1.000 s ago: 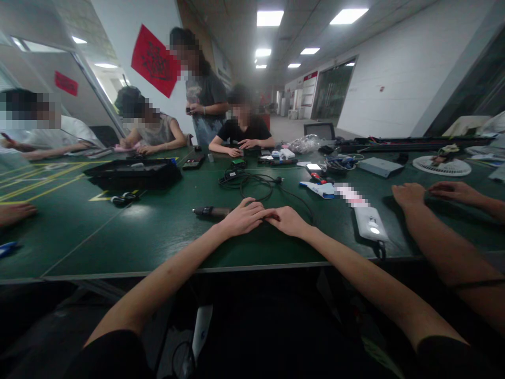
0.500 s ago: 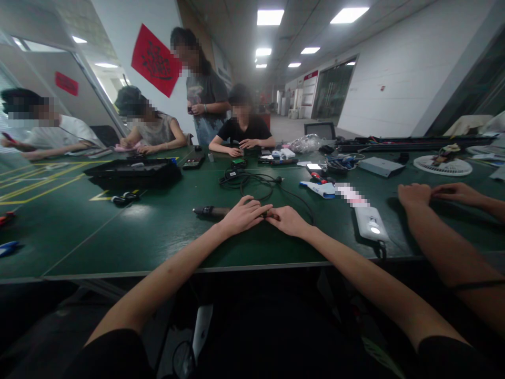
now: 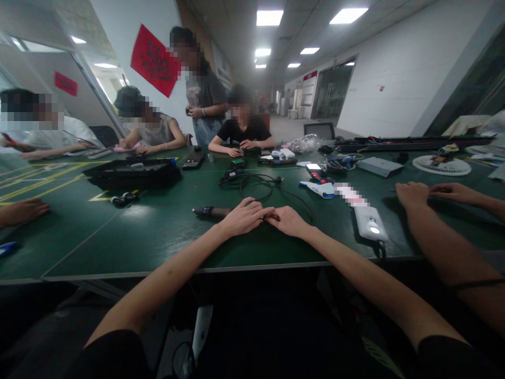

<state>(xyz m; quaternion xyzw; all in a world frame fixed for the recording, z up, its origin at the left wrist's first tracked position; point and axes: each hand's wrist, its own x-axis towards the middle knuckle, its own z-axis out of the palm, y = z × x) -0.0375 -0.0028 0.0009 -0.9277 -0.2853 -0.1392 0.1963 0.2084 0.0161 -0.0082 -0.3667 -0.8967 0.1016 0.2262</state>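
No brand I can actually read here: the big red poster (image 3: 154, 60) at upper left has black characters too small and blurry to make out, and the white device (image 3: 371, 223) right of center has a dark mark, same problem. The tool (image 3: 211, 211) is dark with a narrow metallic tip pointing left, a ringed collar and a brownish body, lying mid-frame with its right end hidden by the left hand (image 3: 244, 217). The fingertips of that hand and the right hand (image 3: 290, 221) meet at a small piece (image 3: 263, 217), mostly covered, so I can't tell which hand is gripping it. All that's on a shiny dark green table (image 3: 158, 247), yellow lines at left, with a black cable (image 3: 256, 184) looped behind the hands. Room's an office, ceiling lights (image 3: 270, 18) up top, a person (image 3: 205, 89) standing upper left of center.
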